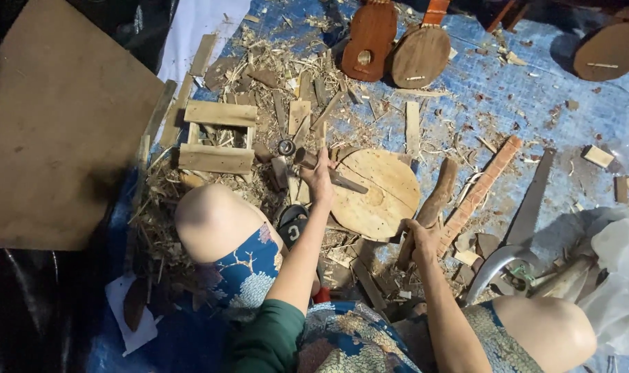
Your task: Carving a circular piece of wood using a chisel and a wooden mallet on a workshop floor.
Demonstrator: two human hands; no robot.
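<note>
The person's left hand (320, 181) is wrapping its fingers around the handle of a chisel (328, 173) lying across the round wooden block (380, 197) on the blue tarp (494, 97), while the right hand (419, 238) is closing its fingers tight around the lower end of a rough wooden club (432, 207) just beside the block. The club is looking stiff and fairly heavy, best gripped low on its narrower end; the chisel is likely hard and slim, safest held mid-handle, away from its blade.
</note>
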